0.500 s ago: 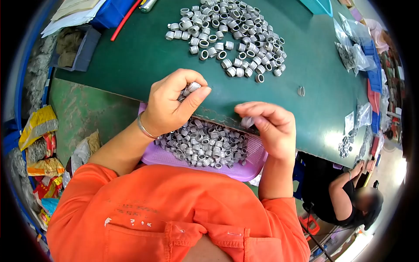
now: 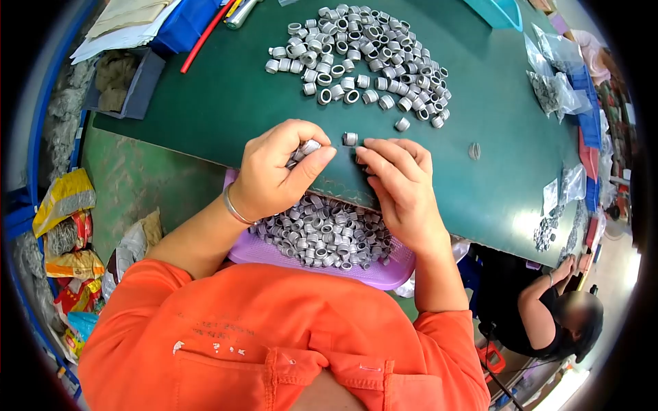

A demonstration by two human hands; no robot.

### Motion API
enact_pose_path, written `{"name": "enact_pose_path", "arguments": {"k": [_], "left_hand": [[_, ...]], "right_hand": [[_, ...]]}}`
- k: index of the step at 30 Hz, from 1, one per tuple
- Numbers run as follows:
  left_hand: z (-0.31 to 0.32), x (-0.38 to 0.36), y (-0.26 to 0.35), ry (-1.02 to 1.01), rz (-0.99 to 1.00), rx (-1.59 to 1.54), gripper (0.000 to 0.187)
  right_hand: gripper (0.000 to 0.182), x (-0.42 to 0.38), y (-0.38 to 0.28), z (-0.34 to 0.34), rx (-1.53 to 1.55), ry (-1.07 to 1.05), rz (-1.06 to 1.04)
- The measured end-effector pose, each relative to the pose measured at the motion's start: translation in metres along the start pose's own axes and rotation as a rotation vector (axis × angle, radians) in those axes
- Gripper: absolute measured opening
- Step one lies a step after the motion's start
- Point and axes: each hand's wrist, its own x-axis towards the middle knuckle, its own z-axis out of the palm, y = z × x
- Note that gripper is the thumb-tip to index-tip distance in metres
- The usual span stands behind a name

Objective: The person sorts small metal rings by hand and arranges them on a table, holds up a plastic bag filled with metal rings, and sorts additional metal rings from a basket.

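This place looks like a workshop for small metal parts. Many grey rings point(image 2: 370, 56) lie in a heap on a wide green table point(image 2: 212, 103), and more of them are in a purple tray point(image 2: 384, 275) below its edge. Clear bags point(image 2: 563, 96) of small pieces lie at the right, where another person point(image 2: 538, 316) is also at the table.

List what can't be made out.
In the head view:
How many rings the left hand holds: its fingers hide some.
What, if anything, the right hand holds: its fingers hide it.
Tray, far rim: table covers it.
Teal bin, far end: top edge cuts it off.
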Motion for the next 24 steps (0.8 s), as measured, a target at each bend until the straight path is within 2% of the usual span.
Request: {"name": "enact_pose_path", "arguments": {"k": [2,4,6,7,10,12,14,17,18,20,24], "left_hand": [[0.000,0.001,0.000,0.002,0.014,0.004,0.009],[-0.001,0.000,0.000,0.001,-0.009,0.004,0.009],[0.002,0.000,-0.003,0.046,0.008,-0.013,0.011],[0.002,0.001,-0.003,0.043,0.016,-0.005,0.011],[0.002,0.002,-0.002,0.036,0.028,-0.005,0.011],[0.002,0.001,-0.001,0.031,0.017,0.011,0.011],[0.002,0.001,-0.001,0.030,0.013,0.012,0.011],[0.001,-0.001,-0.002,0.021,0.015,0.016,0.010],[0.001,-0.001,-0.002,0.005,0.020,0.010,0.010],[0.001,0.000,-0.002,0.007,0.034,0.011,0.010],[0.001,-0.001,0.000,-0.004,-0.020,0.010,0.010]], "right_hand": [[0.036,-0.007,0.000,-0.008,0.126,0.069,0.069],[0.026,-0.017,0.008,-0.014,0.205,0.326,0.237],[0.023,-0.029,0.020,-0.018,0.341,0.462,0.416],[0.023,-0.032,0.019,-0.019,0.344,0.456,0.421],[0.026,-0.029,0.005,-0.022,0.257,0.253,0.398],[0.027,-0.026,0.009,-0.009,0.071,0.208,0.291],[0.026,-0.026,0.009,-0.005,0.025,0.230,0.279],[0.021,-0.032,0.009,-0.004,0.434,0.339,0.454],[0.021,-0.031,0.007,-0.007,0.433,0.341,0.449],[0.022,-0.030,0.002,-0.013,1.044,0.368,0.651],[0.021,-0.034,0.006,-0.012,1.319,0.385,0.545]]}}
